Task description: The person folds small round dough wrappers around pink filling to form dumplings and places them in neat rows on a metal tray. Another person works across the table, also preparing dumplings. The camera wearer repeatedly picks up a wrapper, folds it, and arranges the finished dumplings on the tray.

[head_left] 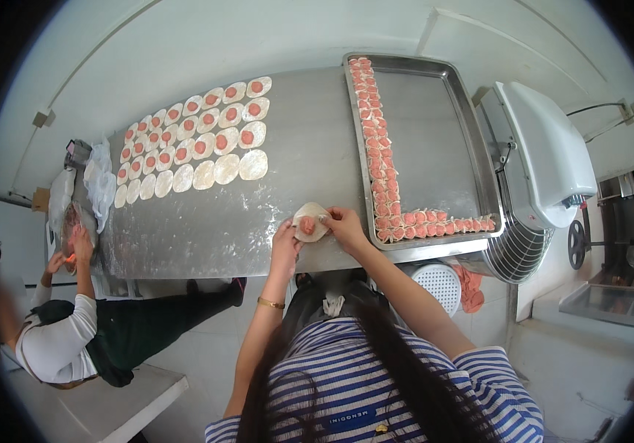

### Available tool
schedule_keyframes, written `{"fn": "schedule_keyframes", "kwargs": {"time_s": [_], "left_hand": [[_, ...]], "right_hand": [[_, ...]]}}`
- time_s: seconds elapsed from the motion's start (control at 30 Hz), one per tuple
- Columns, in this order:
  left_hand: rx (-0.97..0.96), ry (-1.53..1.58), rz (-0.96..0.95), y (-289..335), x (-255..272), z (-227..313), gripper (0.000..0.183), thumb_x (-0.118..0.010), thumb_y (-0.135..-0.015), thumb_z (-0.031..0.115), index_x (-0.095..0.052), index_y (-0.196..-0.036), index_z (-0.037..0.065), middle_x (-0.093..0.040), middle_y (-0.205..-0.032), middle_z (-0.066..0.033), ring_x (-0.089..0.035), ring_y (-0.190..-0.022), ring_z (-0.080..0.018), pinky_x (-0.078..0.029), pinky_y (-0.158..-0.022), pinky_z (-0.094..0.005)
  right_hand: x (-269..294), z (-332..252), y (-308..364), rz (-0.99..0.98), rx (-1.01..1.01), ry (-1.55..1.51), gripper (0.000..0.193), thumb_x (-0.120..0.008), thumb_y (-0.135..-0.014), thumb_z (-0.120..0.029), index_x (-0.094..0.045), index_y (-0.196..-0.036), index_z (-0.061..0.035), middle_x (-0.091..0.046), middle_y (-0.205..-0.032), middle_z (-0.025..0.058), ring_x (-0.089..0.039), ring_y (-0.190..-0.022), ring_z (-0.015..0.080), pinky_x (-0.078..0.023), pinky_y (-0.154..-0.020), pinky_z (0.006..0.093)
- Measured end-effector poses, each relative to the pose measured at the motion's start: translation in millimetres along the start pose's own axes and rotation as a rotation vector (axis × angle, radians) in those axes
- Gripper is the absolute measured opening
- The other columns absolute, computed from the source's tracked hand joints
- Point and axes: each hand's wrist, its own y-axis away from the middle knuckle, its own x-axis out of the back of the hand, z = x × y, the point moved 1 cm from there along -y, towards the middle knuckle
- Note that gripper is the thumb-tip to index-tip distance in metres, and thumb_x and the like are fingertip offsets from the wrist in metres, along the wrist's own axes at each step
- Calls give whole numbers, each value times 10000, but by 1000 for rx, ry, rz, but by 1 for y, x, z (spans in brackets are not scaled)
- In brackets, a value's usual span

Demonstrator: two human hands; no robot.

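Over the near edge of the steel table (308,133), a round dough wrapper (309,210) with a dab of pink meat filling is held between both hands. My left hand (284,242) grips its left edge, and the fingers of my right hand (345,225) pinch its right edge. Farther left lie rows of round wrappers topped with pink filling (229,115); the nearest row holds plain wrappers (253,165). A large metal tray (435,125) stands to the right. Open-topped dumplings (376,148) line its left and near sides in an L shape.
At the far left a co-worker (66,340) works with both hands at a container of pink filling (73,229), beside a white plastic bag (99,177). A white mixer (542,148) with a wire guard stands beyond the tray. A perforated stool (436,288) and reddish cloth (470,286) sit below.
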Motion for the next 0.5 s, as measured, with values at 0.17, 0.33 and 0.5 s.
{"fn": "schedule_keyframes", "kwargs": {"time_s": [0.17,0.33,0.5], "left_hand": [[-24,-174,52,-6,14,-17,283,-414,-906,57,-553,-1144,-12,-607,-1078,-76,-598,-965,-156,-486,-832,-278],[-187,-373,-41,-5,9,-15,265,-465,-869,-23,-590,-1102,-13,-622,-1070,-76,-591,-1004,-157,-485,-839,-287],[-142,-286,-26,-11,11,-22,256,-572,-823,-71,-608,-1070,-19,-642,-1023,-82,-615,-929,-144,-491,-824,-252]], "right_hand": [[2,12,7,78,24,246,268,-585,-800,-49,-635,-1051,31,-671,-849,79,-610,-739,104,-494,-667,244],[2,11,17,82,198,313,287,-600,-778,-12,-643,-1062,1,-676,-854,74,-611,-751,97,-496,-679,244],[-1,14,17,138,172,305,243,-635,-757,11,-654,-999,0,-667,-844,57,-611,-763,108,-498,-693,250]]}}
